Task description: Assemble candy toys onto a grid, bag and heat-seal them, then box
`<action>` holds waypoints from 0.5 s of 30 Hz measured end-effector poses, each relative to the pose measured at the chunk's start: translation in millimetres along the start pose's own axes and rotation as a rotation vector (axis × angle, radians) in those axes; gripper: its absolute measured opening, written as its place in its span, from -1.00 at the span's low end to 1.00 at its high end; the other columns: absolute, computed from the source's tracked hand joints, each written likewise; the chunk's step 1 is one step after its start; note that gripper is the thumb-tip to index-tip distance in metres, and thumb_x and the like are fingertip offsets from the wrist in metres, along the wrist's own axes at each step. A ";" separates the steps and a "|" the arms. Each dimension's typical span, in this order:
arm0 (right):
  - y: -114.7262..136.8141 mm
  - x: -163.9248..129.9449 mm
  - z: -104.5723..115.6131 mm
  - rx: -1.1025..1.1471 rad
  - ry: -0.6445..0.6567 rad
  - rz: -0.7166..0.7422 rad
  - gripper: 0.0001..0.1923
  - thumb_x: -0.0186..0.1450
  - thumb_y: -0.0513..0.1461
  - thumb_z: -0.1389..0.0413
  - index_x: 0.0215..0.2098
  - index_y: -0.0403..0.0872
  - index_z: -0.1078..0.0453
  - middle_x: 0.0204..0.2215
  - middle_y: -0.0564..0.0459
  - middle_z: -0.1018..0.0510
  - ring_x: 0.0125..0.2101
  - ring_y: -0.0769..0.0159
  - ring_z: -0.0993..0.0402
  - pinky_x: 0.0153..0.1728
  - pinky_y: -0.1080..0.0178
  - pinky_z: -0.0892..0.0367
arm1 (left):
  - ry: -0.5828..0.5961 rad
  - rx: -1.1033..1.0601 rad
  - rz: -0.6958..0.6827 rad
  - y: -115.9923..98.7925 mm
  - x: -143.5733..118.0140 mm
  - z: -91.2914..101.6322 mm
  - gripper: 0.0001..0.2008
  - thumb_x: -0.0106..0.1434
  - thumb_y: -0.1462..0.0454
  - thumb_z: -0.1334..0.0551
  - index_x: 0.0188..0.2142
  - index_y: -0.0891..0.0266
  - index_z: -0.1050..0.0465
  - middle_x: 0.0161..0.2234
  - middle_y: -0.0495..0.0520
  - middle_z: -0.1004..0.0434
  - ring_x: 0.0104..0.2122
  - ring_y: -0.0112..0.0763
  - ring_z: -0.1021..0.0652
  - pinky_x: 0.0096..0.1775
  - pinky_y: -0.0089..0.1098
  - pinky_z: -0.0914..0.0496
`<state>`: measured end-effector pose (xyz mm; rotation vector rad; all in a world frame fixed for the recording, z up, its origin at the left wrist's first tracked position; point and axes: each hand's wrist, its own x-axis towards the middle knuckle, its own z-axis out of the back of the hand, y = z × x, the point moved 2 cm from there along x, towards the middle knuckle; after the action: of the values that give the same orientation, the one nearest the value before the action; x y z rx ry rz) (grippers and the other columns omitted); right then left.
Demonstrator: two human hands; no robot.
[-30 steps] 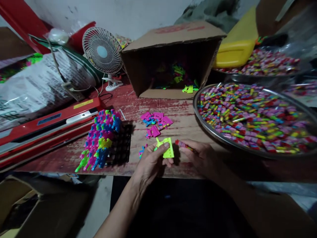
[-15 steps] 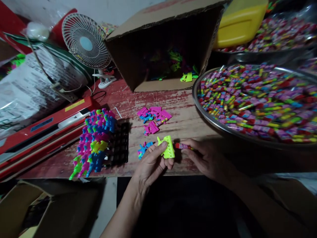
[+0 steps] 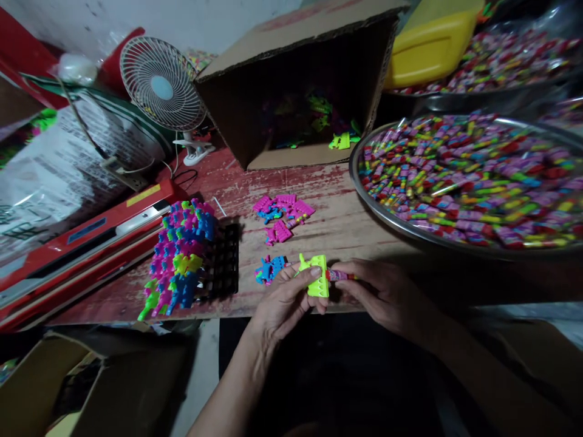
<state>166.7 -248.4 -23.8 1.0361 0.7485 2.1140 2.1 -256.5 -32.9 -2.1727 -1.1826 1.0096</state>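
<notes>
Between thumb and fingers, my left hand (image 3: 289, 297) grips a yellow-green plastic toy piece (image 3: 317, 276) with a zigzag row on it. My right hand (image 3: 376, 290) pinches a small wrapped candy tube (image 3: 339, 275), whose red end meets the right edge of the toy piece; how far it sits inside, I cannot tell. Just left of my left hand lies a blue toy piece (image 3: 272, 268). Beyond it is a small pile of pink and blue toy pieces (image 3: 285, 212). Rows of colourful toy pieces (image 3: 180, 255) stand in a black grid tray (image 3: 221, 267) on the left.
A wide metal bowl (image 3: 364, 197) heaped with candy tubes stands on the right. At the back, a cardboard box (image 3: 291, 159) lies open towards me with toy pieces inside. A clip fan (image 3: 161, 88) and a red sealer-like machine (image 3: 109, 233) are on the left.
The toy piece and the candy tube have come together; the tube's red end now touches the toy's edge. My left hand has shifted slightly right. The view has turned a little.
</notes>
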 end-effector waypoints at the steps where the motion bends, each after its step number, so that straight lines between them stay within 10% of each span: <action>1: 0.0 -0.9 -0.5 -0.007 -0.008 0.016 -0.88 0.36 -0.33 -0.04 -0.17 -0.05 -0.36 -0.32 0.08 -0.59 -0.35 0.44 -0.53 -0.30 0.43 -0.39 | -0.006 0.010 0.005 0.2 0.2 -1.5 -0.72 0.01 0.25 -0.46 -0.39 0.44 -0.49 -0.57 0.04 -0.52 -0.69 -0.53 -0.49 -0.61 -0.57 -0.45; 15: -6.8 -17.1 -5.1 -0.113 0.176 0.044 -0.84 0.41 -0.33 0.08 -0.22 -0.10 -0.34 -0.42 0.05 -0.44 -0.40 0.37 -0.39 -0.38 0.31 -0.27 | -0.116 0.323 -0.014 3.2 -6.1 -8.2 -0.71 0.09 0.16 -0.39 -0.32 0.37 -0.49 -0.41 0.11 -0.58 -0.55 -0.43 -0.55 -0.46 -0.45 -0.47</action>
<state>172.6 -258.1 -39.1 0.8212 0.6852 2.2792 8.0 -263.8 -27.6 -1.8731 -1.0016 1.2411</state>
